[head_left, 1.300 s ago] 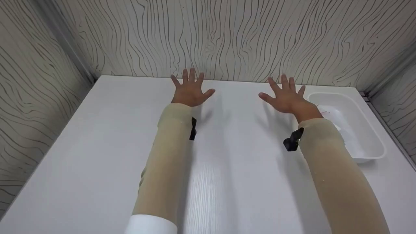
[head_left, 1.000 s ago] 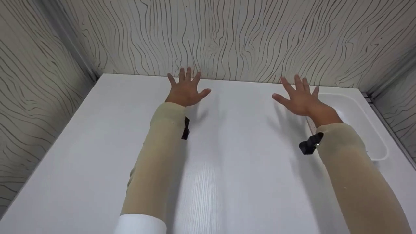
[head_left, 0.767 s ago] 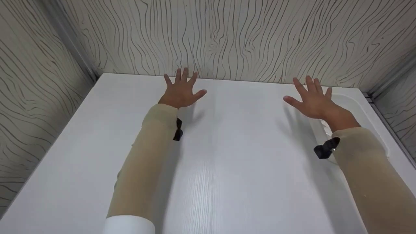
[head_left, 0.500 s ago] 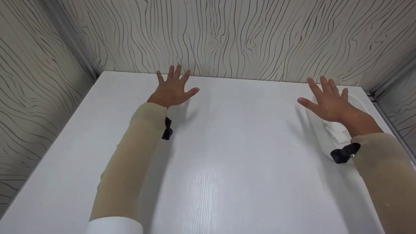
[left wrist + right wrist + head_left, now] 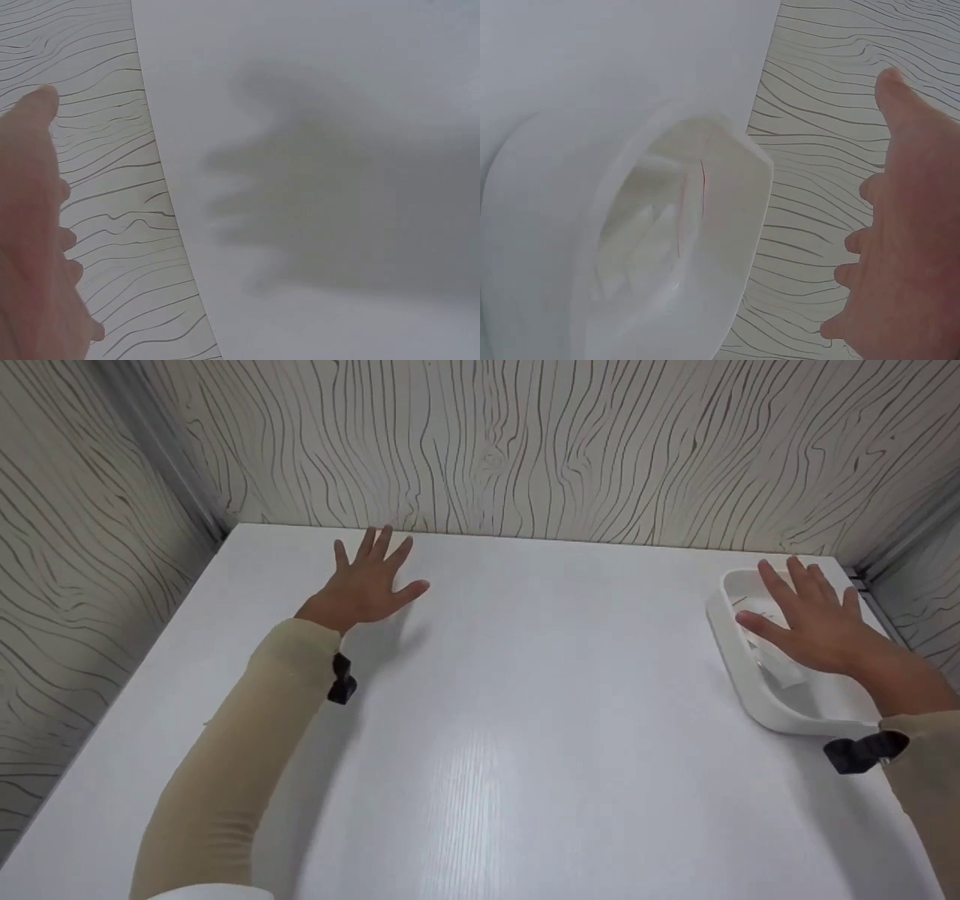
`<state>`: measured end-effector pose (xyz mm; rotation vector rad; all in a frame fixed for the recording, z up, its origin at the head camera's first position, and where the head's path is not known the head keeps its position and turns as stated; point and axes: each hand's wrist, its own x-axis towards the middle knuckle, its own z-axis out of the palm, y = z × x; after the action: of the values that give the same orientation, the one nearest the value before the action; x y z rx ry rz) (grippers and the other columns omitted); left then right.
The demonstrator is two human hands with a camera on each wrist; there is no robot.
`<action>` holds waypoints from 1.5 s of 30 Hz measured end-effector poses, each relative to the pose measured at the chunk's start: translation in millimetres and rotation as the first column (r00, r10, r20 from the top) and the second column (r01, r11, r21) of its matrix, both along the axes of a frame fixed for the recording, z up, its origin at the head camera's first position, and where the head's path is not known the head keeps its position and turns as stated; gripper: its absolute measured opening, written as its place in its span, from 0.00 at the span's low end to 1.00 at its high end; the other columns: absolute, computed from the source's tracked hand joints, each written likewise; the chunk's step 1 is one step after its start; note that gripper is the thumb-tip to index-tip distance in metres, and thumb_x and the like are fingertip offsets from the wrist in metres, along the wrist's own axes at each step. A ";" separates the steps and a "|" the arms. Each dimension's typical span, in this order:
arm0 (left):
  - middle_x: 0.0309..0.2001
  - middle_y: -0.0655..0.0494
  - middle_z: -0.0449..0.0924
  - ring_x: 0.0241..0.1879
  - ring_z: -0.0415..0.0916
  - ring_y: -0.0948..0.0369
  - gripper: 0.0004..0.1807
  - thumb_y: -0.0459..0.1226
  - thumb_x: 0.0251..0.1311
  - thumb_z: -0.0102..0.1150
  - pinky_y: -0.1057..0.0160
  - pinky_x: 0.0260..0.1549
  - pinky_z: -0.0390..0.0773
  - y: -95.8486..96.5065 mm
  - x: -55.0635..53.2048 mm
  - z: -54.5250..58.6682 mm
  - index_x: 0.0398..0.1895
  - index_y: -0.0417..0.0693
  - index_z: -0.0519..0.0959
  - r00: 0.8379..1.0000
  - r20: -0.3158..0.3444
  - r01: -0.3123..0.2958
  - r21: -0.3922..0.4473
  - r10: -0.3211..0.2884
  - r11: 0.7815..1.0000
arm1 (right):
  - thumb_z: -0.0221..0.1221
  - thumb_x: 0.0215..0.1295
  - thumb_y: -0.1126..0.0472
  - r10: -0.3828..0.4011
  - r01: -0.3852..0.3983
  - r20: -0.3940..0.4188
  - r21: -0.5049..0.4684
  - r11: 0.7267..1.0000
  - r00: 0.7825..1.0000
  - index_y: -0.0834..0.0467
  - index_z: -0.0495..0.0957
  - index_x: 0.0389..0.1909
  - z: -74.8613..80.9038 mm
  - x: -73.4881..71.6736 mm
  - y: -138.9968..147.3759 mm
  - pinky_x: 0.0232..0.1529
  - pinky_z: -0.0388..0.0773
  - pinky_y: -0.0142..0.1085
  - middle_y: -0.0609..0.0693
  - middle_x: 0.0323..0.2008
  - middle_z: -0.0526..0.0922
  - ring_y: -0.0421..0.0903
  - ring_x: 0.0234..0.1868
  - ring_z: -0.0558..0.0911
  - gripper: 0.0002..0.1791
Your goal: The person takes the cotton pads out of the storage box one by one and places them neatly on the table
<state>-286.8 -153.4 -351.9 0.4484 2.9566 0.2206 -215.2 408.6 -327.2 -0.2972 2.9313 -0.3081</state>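
My left hand (image 5: pixel 367 585) hovers above the far left part of the white table (image 5: pixel 525 697), fingers spread and straight. Its blurred shadow falls on the tabletop in the left wrist view, where the hand (image 5: pixel 34 240) shows at the left edge with nothing in it. On the right, my right hand (image 5: pixel 817 622) is spread over a white plastic tray (image 5: pixel 757 697), hiding part of it. A clear plastic packet (image 5: pixel 784 667) and thin reddish strands (image 5: pixel 703 187) lie inside the tray. The right wrist view shows the right hand (image 5: pixel 907 240) beside the tray's rim, holding nothing.
Wood-grain panels (image 5: pixel 487 450) stand behind the table and on both sides, with a grey metal post (image 5: pixel 165 457) at the back left corner. A black wrist camera (image 5: pixel 862 751) sits at the right cuff, another camera (image 5: pixel 343 679) at the left.
Both hands have moved apart, the left one leftward and the right one rightward until over the tray. Both have come slightly nearer in the last half second. Fingers stay spread.
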 end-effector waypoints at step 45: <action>0.82 0.42 0.38 0.81 0.32 0.45 0.47 0.63 0.73 0.44 0.33 0.75 0.37 -31.1 65.6 -25.1 0.83 0.47 0.45 0.997 -0.009 0.075 0.156 -0.074 0.985 | 0.54 0.72 0.35 -0.157 0.156 -0.076 -0.015 0.988 0.985 0.79 0.27 0.73 -67.9 79.4 95.4 0.65 0.35 0.79 0.83 0.71 0.26 0.80 0.72 0.31 0.63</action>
<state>-221.2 -184.5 -377.0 0.5782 2.9308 0.4456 -135.8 504.0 -395.1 -0.0809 3.0363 -0.3387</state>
